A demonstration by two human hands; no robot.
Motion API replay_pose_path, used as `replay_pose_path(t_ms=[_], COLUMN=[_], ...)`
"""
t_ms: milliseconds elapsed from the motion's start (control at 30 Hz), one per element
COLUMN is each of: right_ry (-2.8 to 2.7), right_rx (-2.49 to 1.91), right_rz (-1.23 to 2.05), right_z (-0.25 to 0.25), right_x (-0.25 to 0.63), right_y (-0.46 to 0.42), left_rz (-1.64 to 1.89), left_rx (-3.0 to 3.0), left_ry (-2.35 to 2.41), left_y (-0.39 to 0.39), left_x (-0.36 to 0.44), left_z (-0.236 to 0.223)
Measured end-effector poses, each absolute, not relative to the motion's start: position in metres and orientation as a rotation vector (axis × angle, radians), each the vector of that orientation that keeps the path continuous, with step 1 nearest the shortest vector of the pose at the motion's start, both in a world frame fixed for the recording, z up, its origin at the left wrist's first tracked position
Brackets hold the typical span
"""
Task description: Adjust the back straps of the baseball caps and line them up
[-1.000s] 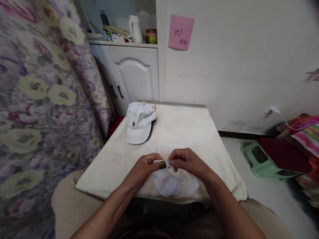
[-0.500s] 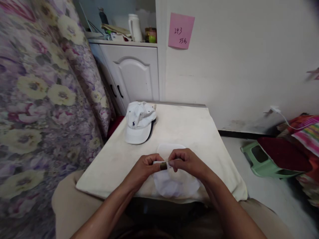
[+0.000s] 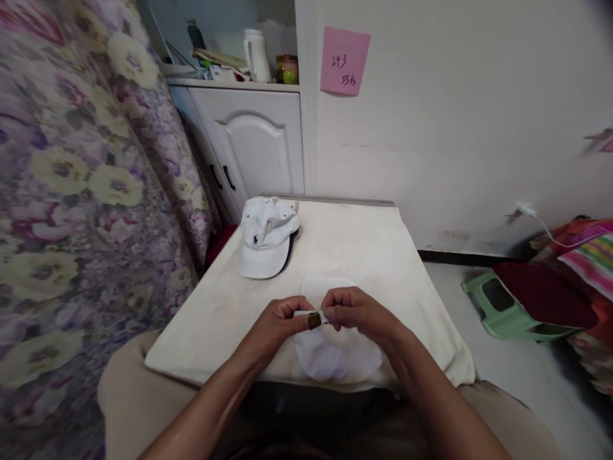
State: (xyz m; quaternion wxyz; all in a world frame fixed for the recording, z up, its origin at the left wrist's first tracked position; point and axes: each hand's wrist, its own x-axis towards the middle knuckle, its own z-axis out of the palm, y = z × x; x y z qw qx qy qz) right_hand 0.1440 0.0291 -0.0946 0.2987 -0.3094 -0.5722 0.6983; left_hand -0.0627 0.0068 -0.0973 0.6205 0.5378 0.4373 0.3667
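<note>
Between the two sets of fingertips, over the near part of the table (image 3: 364, 249), I can see a short white strap (image 3: 301, 313) with a brass-coloured clasp (image 3: 314, 321) on it. The left hand (image 3: 283, 315) has its thumb and forefinger drawn together on the strap, right beside the clasp. The right hand (image 3: 353, 309) makes a tight pinch just across from it, its other fingers curled in; what sits in that pinch is too small for me to tell, though it looks like the strap's other side.

Under the fingers and nearer to the person lies a white cap (image 3: 335, 358), and the strap seems to belong to it. A pale rounded part shows just beyond the knuckles, perhaps its brim. Well ahead of the left fingers, off to their left, rests a second white cap (image 3: 268, 230), untouched.

To work this neatly, I'd say the left thumb should keep the clasp flat while the right pinch makes small, straight movements along the strap's line. Twisting would likely bunch such a narrow band against the metal, and a light, even tension should keep it from slipping out of the fingertips.
</note>
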Motion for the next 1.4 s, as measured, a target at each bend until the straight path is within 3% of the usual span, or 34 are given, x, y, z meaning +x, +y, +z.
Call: replay_pose_path(t_ms=[1400], right_ry=[-1.404], right_rx=[-0.766], right_rz=[1.957], right_z=[-0.108], right_x=[0.141], right_y=[0.036], left_rz=[0.849], left_rx=[1.161], left_ry=[1.012], left_y=[0.008], left_x=[-0.061], left_z=[-0.100])
